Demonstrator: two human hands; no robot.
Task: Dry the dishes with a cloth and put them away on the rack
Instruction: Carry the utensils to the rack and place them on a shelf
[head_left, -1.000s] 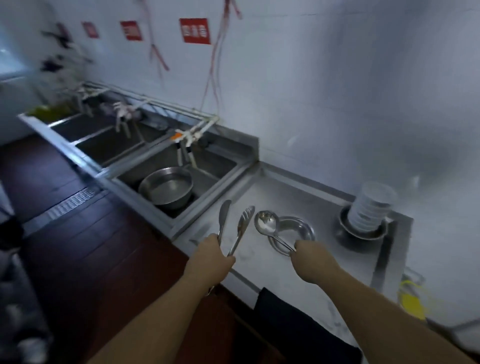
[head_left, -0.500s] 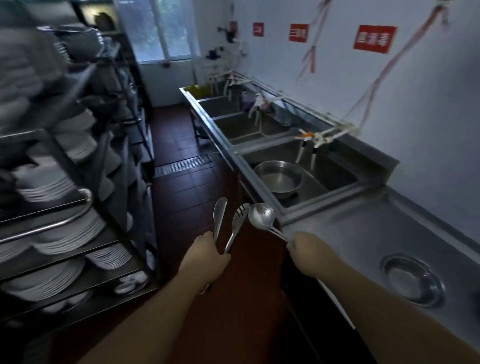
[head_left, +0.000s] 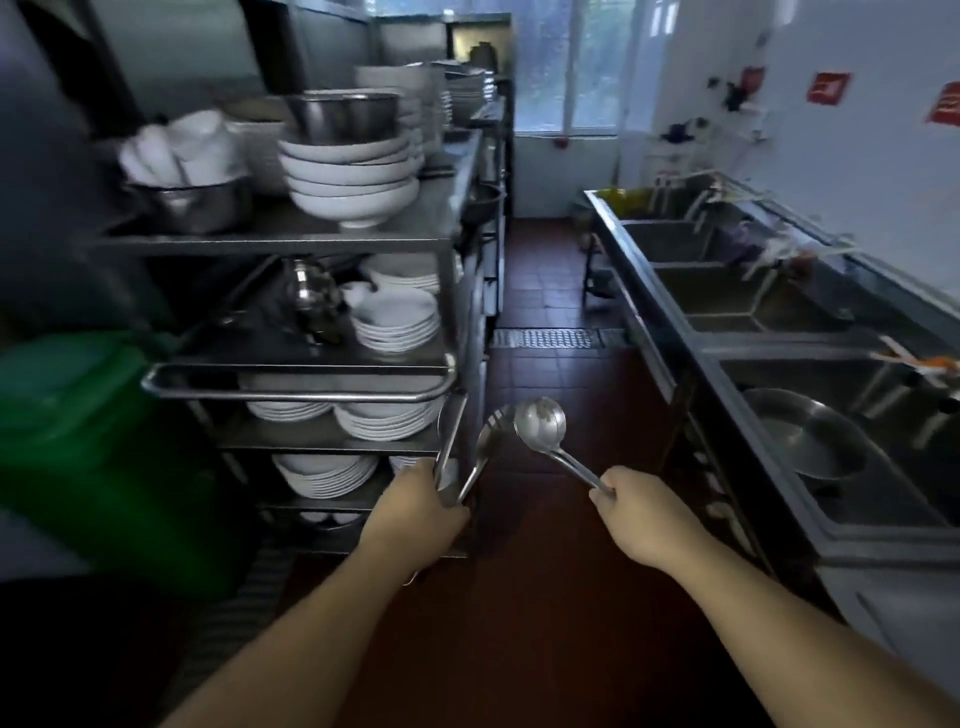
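My left hand (head_left: 415, 512) grips the handles of two steel serving utensils, a slotted spoon (head_left: 489, 434) and a plain one whose handle (head_left: 445, 451) rises beside the rack's corner post. A steel ladle (head_left: 540, 422) is held by its handle in my right hand (head_left: 636, 512), its bowl tilted up over the red floor. The metal rack (head_left: 296, 396) stands to my left, its shelves loaded with stacks of white plates (head_left: 395, 322) and white bowls (head_left: 350, 179). Both hands hover just right of the rack's lower shelves. No cloth is in view.
A row of steel sinks (head_left: 769, 358) runs along the right wall, the nearest holding a large steel basin (head_left: 810, 441). A green bin (head_left: 88, 431) sits at the far left. Steel pots (head_left: 340, 117) rest on the top shelf. A tiled aisle with a floor drain (head_left: 543, 339) leads to a window.
My view has swung left from the counter and sinks to face the rack. Both hands keep the same utensils and now hold them close to the rack's lower shelves.
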